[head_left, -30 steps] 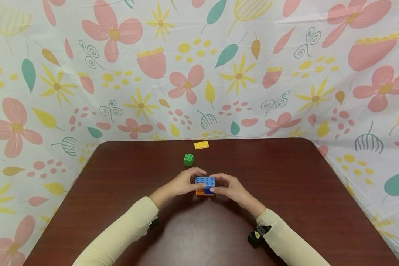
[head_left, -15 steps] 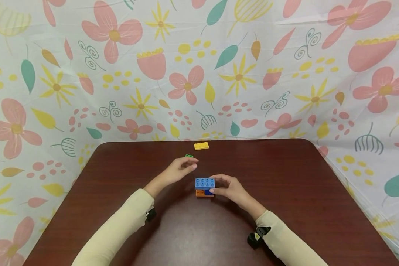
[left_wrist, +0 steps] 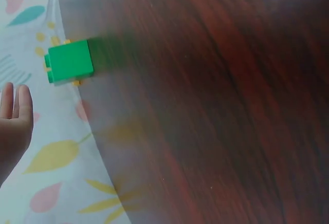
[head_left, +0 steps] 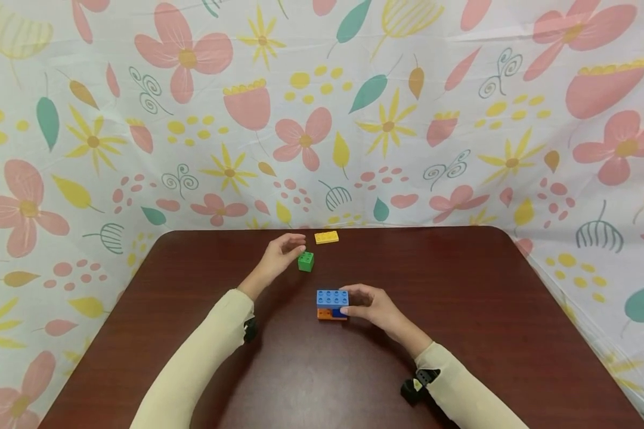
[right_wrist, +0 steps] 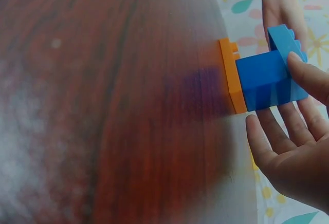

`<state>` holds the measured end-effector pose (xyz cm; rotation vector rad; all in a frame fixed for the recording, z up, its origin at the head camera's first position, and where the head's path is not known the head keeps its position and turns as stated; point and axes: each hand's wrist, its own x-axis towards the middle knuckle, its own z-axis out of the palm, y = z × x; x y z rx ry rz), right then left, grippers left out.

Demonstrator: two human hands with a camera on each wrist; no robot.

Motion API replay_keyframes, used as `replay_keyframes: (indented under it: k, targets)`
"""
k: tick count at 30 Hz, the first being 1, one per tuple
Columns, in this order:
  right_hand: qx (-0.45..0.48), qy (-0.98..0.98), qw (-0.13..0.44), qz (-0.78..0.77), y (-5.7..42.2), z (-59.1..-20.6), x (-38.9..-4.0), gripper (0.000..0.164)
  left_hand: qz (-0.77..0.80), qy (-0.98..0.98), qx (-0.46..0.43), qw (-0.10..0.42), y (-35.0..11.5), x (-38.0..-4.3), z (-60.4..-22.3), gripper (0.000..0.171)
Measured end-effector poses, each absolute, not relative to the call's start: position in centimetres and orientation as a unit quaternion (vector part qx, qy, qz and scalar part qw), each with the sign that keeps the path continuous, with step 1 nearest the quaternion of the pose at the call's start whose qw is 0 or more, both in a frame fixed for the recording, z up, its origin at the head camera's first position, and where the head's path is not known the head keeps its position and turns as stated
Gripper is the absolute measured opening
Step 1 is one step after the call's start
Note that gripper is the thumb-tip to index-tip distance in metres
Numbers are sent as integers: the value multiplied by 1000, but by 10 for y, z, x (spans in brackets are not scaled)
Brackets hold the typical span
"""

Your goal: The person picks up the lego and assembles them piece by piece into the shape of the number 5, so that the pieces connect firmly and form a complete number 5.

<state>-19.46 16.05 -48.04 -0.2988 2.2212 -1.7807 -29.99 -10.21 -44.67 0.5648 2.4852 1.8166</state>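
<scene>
The bench (head_left: 451, 274) runs wide around the right hand (head_left: 380, 308) pinching the blue-and-orange stack (head_left: 332, 299), lower centre, while mid-frame, near the far edge (head_left: 231, 232), the spread left hand (head_left: 276, 257) hangs beside the studded green block (head_left: 306, 263).

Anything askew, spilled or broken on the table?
Nothing looks spilled or broken. Odd: the light-blue brick overhangs, since the dark-blue brick sits only under its right part, leaving a gap over the left of the orange base.

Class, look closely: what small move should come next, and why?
Probably have the left hand grasp the green block: it is right beside that block but not gripping it, while the right hand holds the stack, whose orange base shows bare studs.
</scene>
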Motion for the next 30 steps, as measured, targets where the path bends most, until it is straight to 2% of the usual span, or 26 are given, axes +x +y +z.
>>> replay_keyframes:
  k: [6, 14, 24, 30]
  targets:
    - [-102, 768, 139, -617, 161, -481, -193, 43, 585, 797, 148, 16, -102, -308, -451, 35]
    - [-104, 767, 138, -618, 161, -477, -191, 44, 559, 812, 152, 69, -98, -311, -452, 44]
    - [-100, 765, 142, -621, 161, -477, -195, 44, 496, 850, 150, 93, -95, -313, -463, 46]
    - [-109, 759, 143, -626, 161, -478, -194, 43, 477, 861, 154, 90, -94, -314, -470, 45]
